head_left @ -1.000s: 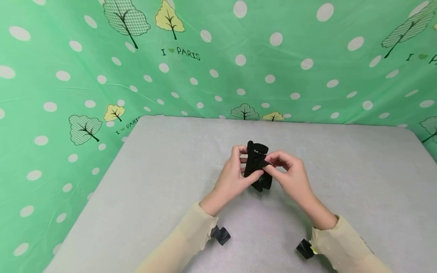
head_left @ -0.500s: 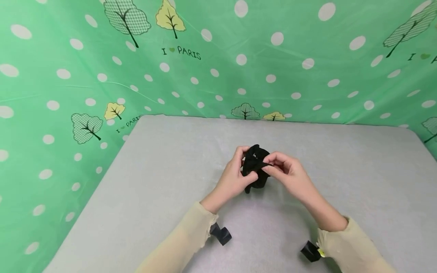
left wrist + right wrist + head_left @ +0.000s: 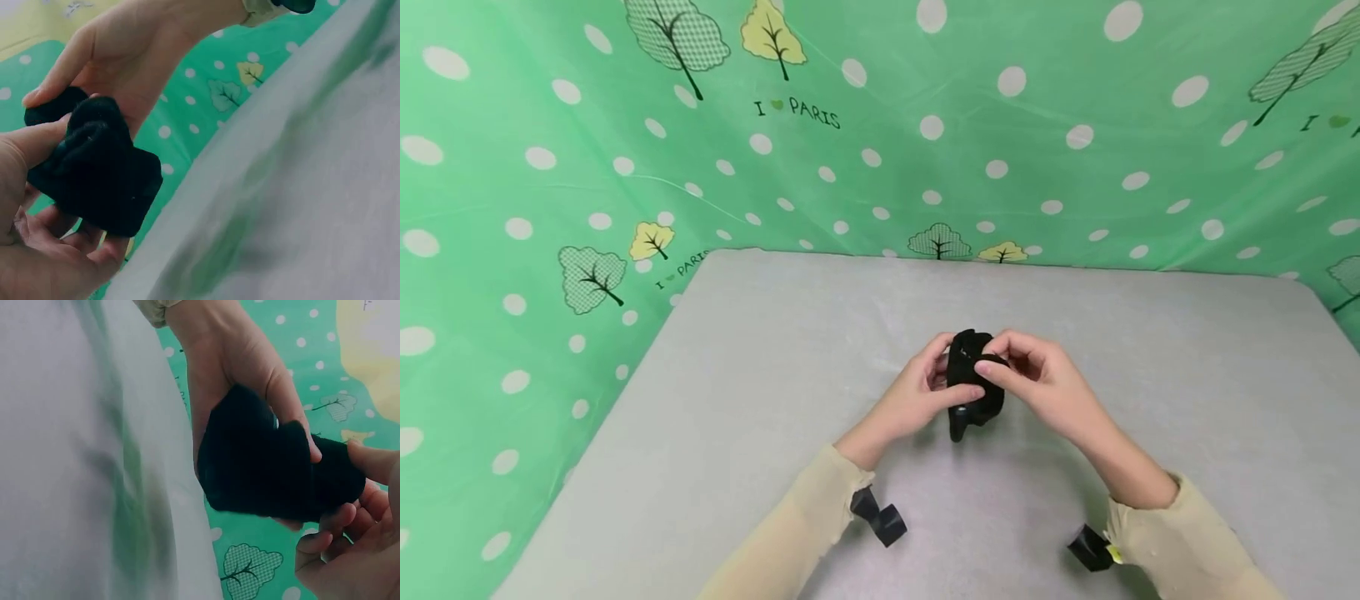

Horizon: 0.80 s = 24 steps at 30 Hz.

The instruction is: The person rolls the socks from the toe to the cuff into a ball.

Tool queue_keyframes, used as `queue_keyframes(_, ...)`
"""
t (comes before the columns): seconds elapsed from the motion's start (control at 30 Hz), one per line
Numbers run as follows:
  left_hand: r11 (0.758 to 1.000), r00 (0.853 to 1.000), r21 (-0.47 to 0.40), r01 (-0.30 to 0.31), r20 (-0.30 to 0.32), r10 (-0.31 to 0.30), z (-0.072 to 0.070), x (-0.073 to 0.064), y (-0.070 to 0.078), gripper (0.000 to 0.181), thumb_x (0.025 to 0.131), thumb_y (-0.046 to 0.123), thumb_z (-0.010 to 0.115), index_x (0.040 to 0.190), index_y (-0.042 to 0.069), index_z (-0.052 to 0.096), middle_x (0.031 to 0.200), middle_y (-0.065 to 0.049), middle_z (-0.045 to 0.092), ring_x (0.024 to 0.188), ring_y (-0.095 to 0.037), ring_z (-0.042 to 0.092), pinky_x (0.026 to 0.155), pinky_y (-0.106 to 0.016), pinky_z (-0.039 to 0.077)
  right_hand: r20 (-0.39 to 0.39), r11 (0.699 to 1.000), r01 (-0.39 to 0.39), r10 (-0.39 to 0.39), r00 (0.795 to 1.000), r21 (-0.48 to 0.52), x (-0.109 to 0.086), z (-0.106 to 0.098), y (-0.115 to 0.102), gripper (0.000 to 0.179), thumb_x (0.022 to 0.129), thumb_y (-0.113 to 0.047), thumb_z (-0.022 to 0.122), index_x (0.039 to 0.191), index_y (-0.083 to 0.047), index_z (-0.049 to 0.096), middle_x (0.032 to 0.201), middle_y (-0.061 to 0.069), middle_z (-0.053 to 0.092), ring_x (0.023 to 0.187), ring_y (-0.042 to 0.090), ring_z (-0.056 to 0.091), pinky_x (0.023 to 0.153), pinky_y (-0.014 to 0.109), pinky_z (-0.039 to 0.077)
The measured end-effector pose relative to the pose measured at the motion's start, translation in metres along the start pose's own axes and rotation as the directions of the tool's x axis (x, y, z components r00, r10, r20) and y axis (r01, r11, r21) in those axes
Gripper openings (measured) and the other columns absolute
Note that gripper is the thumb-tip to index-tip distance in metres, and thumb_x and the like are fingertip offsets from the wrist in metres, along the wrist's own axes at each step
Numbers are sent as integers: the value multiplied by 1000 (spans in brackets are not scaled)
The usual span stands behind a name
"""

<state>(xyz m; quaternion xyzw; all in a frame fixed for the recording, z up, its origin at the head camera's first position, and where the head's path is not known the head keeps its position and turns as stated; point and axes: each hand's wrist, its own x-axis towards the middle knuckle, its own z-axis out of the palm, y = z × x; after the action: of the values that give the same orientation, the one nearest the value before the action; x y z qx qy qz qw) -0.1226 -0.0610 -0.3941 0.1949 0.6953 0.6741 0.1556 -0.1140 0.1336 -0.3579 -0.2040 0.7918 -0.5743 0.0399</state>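
A bundle of rolled black cloth (image 3: 988,407), sock-like, is held up between both hands in the head view, with small white marks near its top. My left hand (image 3: 910,396) grips its left side, thumb across the front and fingers behind. At the upper right, my right hand (image 3: 1048,379) pinches a fold of the fabric between thumb and fingers. In the left wrist view the bundle (image 3: 109,181) shows a stubby end and a folded flap. The right wrist view shows the cloth (image 3: 256,462) as dark layers; its inner folds are hard to make out.
Both hands work above a grey-covered table (image 3: 775,375). A green curtain (image 3: 880,125) with dots and trees hangs behind the table and along its left. Black wrist mounts (image 3: 891,525) stick out below the cream sleeves (image 3: 793,521).
The cloth has gone from a taller, upright roll to a more compact bundle, its flap pulled over toward the right hand. Both hands have shifted only slightly, still holding it.
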Motion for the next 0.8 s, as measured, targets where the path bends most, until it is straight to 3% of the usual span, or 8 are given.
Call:
queue_keyframes(0.13, 999, 1000, 43, 3, 31, -5, -3, -3, 6, 49, 89, 1, 70, 134, 4, 51, 123, -22, 64, 101, -6, 64, 90, -24, 55, -23, 996, 44, -43, 999, 80, -1, -2, -2, 6, 98, -4, 60, 92, -4, 61, 81, -8, 62, 69, 11, 53, 63, 24, 46)
queue_keyframes(0.3, 994, 991, 105, -22, 133, 8, -8, -11, 13, 42, 89, 3, 71, 128, 3, 57, 119, -17, 64, 98, -3, 61, 89, -22, 53, -17, 985, 87, -85, 996, 148, 3, -5, -6, 9, 98, -1, 57, 91, -5, 59, 76, -9, 62, 66, 9, 56, 63, 23, 48)
queue_keyframes(0.4, 994, 986, 102, -48, 166, 30, -10, -15, 16, 41, 88, 1, 71, 127, 1, 58, 118, -18, 64, 97, -3, 61, 91, -23, 52, 18, 978, 73, -78, 997, 196, 4, -6, -5, 11, 98, -1, 56, 91, -8, 58, 76, -10, 61, 66, 9, 57, 64, 24, 48)
queue_keyframes(0.5, 989, 984, 111, -97, 160, 79, -10, -18, 18, 42, 87, -1, 72, 127, 0, 59, 120, -19, 65, 101, -3, 60, 95, -25, 51, 54, 960, 33, -50, 997, 279, 4, -5, -2, 15, 98, -1, 56, 89, -12, 59, 76, -10, 59, 68, 7, 55, 66, 24, 47)
queue_keyframes(0.6, 980, 982, 128, -149, 139, 131, -8, -19, 22, 41, 84, -2, 75, 123, -2, 61, 121, -19, 63, 105, -5, 58, 98, -26, 51, 97, 920, -9, -31, 995, 391, 2, -3, 4, 20, 99, 0, 55, 87, -16, 60, 76, -12, 58, 71, 4, 54, 68, 22, 46)
queue_keyframes(0.8, 956, 977, 204, -212, 39, 208, -1, -24, 31, 41, 79, 0, 81, 116, 3, 65, 117, -12, 63, 105, -9, 60, 95, -28, 54, 244, 765, -136, -28, 969, 629, 3, 0, 13, 22, 102, -8, 52, 87, -20, 62, 81, -12, 61, 76, 3, 57, 73, 22, 48)
